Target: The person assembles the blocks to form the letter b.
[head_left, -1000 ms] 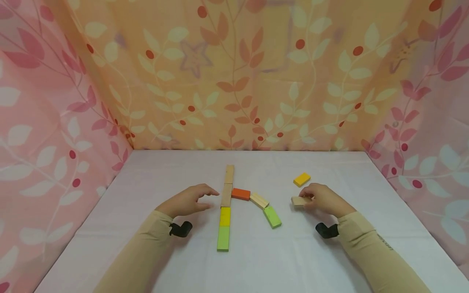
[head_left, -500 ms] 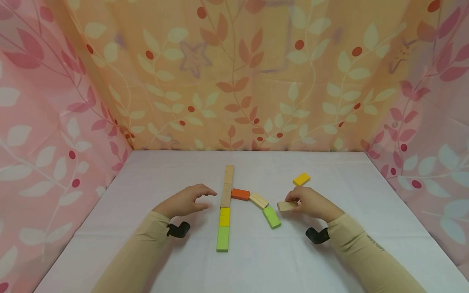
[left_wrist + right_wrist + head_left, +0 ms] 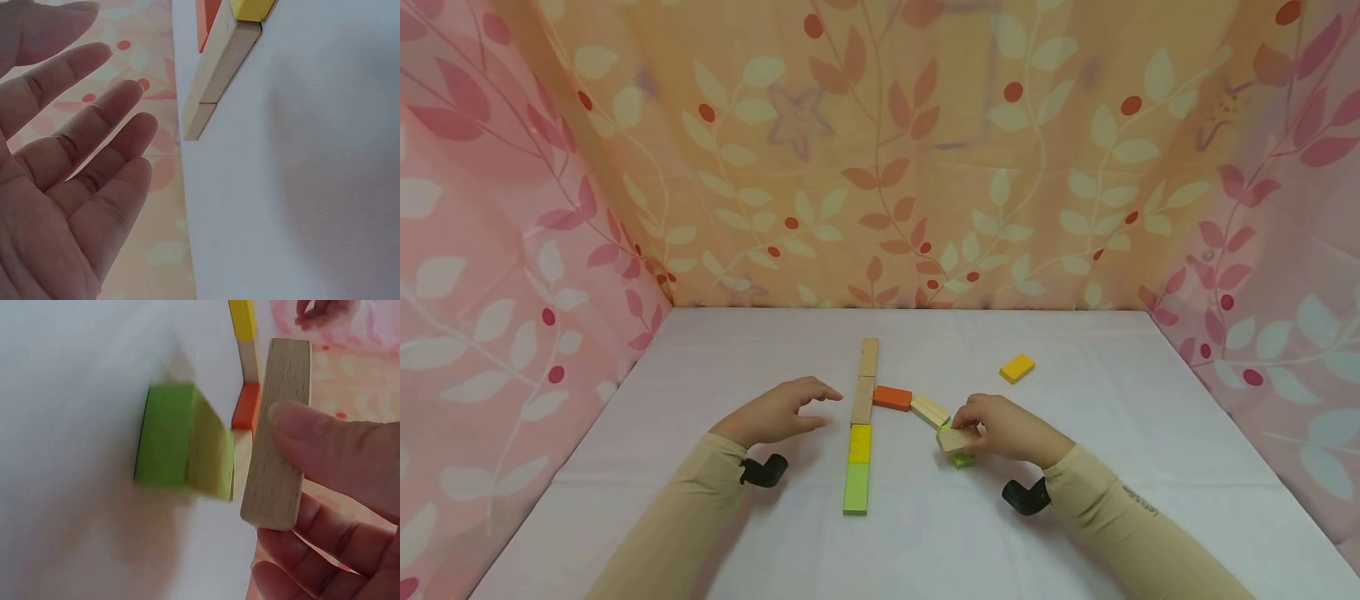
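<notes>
My right hand (image 3: 1011,429) pinches a plain wooden block (image 3: 281,437) between thumb and fingers, held above the slanted green block (image 3: 165,434) and hiding part of it in the head view. That green block ends a curved row with a plain block (image 3: 929,412) and an orange-red block (image 3: 892,398). The row branches from a straight line of two plain blocks (image 3: 864,400), a yellow block (image 3: 861,444) and a green block (image 3: 856,488). Left of this line my left hand (image 3: 780,410) hovers with fingers apart, holding nothing.
A loose yellow block (image 3: 1017,367) lies at the right, farther back than my right hand. The white-covered table (image 3: 737,542) is bounded by a floral curtain (image 3: 880,167) at the back and pink floral cloth at both sides.
My right hand has carried the plain wooden block leftward, from near the loose yellow block to above the slanted green block. The left hand has hardly moved.
</notes>
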`<state>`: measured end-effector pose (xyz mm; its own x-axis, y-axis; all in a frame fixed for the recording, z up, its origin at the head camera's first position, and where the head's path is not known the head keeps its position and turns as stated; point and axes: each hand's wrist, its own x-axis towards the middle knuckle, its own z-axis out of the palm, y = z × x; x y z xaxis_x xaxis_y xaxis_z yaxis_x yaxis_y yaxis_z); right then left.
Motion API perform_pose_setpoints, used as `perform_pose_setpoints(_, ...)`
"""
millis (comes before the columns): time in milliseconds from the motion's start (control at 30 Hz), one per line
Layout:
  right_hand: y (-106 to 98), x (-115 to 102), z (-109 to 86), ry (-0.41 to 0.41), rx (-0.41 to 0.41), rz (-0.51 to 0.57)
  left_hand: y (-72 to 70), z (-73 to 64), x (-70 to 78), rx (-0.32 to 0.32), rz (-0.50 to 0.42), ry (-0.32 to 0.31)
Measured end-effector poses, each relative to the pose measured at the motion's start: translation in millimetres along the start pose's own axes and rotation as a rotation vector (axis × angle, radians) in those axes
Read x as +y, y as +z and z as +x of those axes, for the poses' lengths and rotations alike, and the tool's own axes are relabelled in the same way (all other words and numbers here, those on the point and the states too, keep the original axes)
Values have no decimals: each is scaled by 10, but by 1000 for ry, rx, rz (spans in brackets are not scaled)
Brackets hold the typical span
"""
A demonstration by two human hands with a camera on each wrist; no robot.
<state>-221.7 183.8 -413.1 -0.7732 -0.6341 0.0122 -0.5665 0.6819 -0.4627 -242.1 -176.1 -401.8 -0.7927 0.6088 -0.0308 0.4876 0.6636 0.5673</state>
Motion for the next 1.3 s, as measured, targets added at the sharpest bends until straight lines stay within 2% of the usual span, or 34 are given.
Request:
perform_pose_setpoints(200, 126, -140, 83, -66, -28, 17, 21, 0, -9, -5, 1, -23)
perform_pose_setpoints(533, 317, -341, 195, -129, -87, 20, 47, 3, -31, -4, 1, -39)
perform_pose_setpoints(933, 541, -488, 246, -143, -168, 29, 62, 23, -28, -12, -15, -48)
perform_pose_setpoints(1300, 635, -591, 274, -167, -163, -19, 60, 19, -1, -14, 5, -67)
